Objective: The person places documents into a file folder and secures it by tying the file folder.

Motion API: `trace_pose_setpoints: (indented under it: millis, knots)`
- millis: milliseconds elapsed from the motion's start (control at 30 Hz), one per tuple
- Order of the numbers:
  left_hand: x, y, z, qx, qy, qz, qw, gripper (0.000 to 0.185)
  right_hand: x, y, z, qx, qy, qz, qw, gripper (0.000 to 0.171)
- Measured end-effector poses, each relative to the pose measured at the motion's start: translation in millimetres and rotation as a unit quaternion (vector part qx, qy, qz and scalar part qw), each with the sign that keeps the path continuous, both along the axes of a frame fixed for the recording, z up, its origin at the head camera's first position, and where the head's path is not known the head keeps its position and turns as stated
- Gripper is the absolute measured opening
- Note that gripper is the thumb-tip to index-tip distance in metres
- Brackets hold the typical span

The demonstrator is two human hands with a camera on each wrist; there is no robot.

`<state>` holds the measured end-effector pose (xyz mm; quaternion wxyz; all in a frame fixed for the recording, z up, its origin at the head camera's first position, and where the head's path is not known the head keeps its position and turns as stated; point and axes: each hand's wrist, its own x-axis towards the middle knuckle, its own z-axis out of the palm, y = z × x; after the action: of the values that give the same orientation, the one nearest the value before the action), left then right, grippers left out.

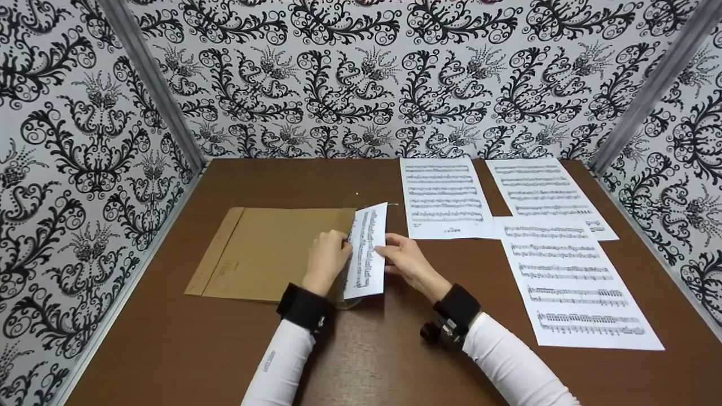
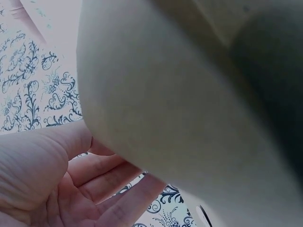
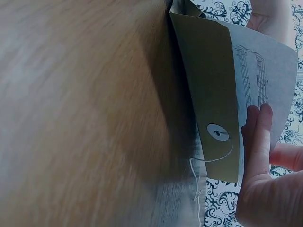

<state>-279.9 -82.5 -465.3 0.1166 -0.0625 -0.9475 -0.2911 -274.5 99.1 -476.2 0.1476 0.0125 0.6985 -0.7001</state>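
Observation:
A brown kraft envelope (image 1: 271, 254) lies on the table with its mouth toward the right. My left hand (image 1: 327, 256) grips the envelope near that mouth; in the left wrist view its beige panel (image 2: 156, 94) hides much of the fingers. From the mouth sticks a tilted sheet of music (image 1: 366, 248), its inner part hidden. At the sheet's right edge, my right hand (image 1: 412, 260) pinches the paper between thumb and fingers. The right wrist view shows the envelope's flap (image 3: 208, 71) below the sheet, with a round button (image 3: 213, 129) and a loose string (image 3: 192, 172).
Toward the right side of the brown table (image 1: 361, 349) lie more music sheets: one at the back (image 1: 443, 194), another at the back right (image 1: 544, 192), and a nearer one (image 1: 575, 287) that touches them. Patterned walls (image 1: 350, 73) enclose the table's back and sides.

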Motion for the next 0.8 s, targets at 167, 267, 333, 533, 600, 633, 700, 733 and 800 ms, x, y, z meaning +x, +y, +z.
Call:
trace_pose_setpoints:
  millis: [167, 267, 333, 533, 600, 633, 700, 733, 800]
  knots:
    - [-0.6, 0, -0.3, 0.005, -0.010, 0.002, 0.9999, 0.018, 0.6, -1, -1.3, 0.015, -0.006, 0.005, 1.000, 0.039]
    - [-0.6, 0, -0.6, 0.009, -0.019, 0.002, 0.9998, 0.020, 0.4, -3, -3.8, 0.019, -0.010, 0.004, 1.000, 0.038]
    - [-0.7, 0, -1.4, 0.009, -0.020, 0.002, 0.9998, 0.020, 0.2, -3, -6.0, 0.018, -0.011, 0.004, 1.000, 0.038]
    - [-0.2, 0, -1.8, 0.005, -0.015, 0.004, 0.9999, 0.013, -0.9, -7, -11.0, -0.003, -0.019, 0.002, 1.000, 0.038]
    - [0.5, 0, -1.2, 0.004, -0.013, 0.004, 0.9999, 0.012, -1.5, -8, -11.9, -0.009, -0.021, 0.000, 1.000, 0.038]
    - [1.1, 1, -1.0, 0.003, -0.011, 0.004, 0.9999, 0.013, -1.7, -9, -12.1, -0.011, -0.023, -0.001, 1.000, 0.038]
    - [2.3, 1, 0.1, 0.001, -0.009, 0.004, 1.0000, 0.015, -1.9, -9, -12.9, -0.014, -0.027, -0.003, 1.000, 0.039]
    - [2.8, 1, 0.6, 0.000, -0.008, 0.005, 1.0000, 0.016, -2.1, -10, -13.0, -0.016, -0.028, -0.003, 0.999, 0.039]
    - [3.4, 1, 1.5, -0.001, -0.007, 0.006, 1.0000, 0.018, -2.3, -10, -13.5, -0.019, -0.028, -0.002, 0.999, 0.040]
